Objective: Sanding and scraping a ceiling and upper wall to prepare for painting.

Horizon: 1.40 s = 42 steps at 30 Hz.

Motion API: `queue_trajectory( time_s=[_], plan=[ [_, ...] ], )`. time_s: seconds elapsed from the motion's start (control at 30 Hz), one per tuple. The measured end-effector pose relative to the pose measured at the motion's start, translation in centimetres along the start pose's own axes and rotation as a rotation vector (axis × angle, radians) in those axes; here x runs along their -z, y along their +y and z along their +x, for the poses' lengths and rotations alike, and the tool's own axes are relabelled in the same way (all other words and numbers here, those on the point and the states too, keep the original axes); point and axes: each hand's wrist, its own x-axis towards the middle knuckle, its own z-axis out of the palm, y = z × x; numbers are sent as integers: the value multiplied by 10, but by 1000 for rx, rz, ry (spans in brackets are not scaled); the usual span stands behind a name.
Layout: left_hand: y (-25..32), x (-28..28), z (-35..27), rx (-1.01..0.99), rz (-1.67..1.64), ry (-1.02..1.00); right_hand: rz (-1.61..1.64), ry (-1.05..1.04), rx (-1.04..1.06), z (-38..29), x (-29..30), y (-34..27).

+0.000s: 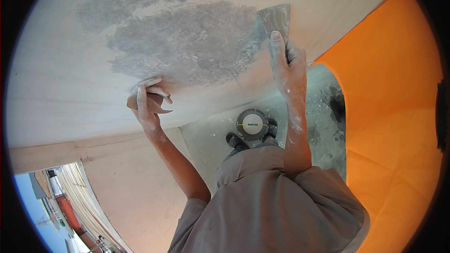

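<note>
My right hand (289, 65) grips a wide-bladed putty knife (276, 17), thumb laid along the lower blade. The blade appears to be against the pale wall (63, 88), at the right end of a rough grey patch (190, 42). Dust and white specks coat both hands. Below the patch's lower left edge, my left hand (149, 100) holds a curled brown sheet, apparently sandpaper (154, 102), between bent fingers. Its fingertips are close to the wall; whether they touch it, I cannot tell.
A round bucket with a pale lid (252, 123) stands on the speckled floor (211, 131) between my sandalled feet. An orange sheet (390, 105) hangs along the right side. At the lower left, a window opening (70, 203) shows sky and rooftops. A crack (109, 144) crosses the adjoining wall.
</note>
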Motion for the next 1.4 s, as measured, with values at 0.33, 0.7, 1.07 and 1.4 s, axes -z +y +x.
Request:
queue_trajectory(
  time_s=[0.33,0.7,1.07,1.4],
  plan=[
    [-2,-3,0,-7,32,70,-5,-2,-9,-3,4,-3],
    [-7,-2,0,-6,-66,63,-40,-5,19,6,5,-10],
    [-2,-16,0,-86,-35,178,-59,-85,38,3,0,-6],
    [-1,-12,0,-45,16,177,-105,-128,58,-3,-3,7]
  ],
)
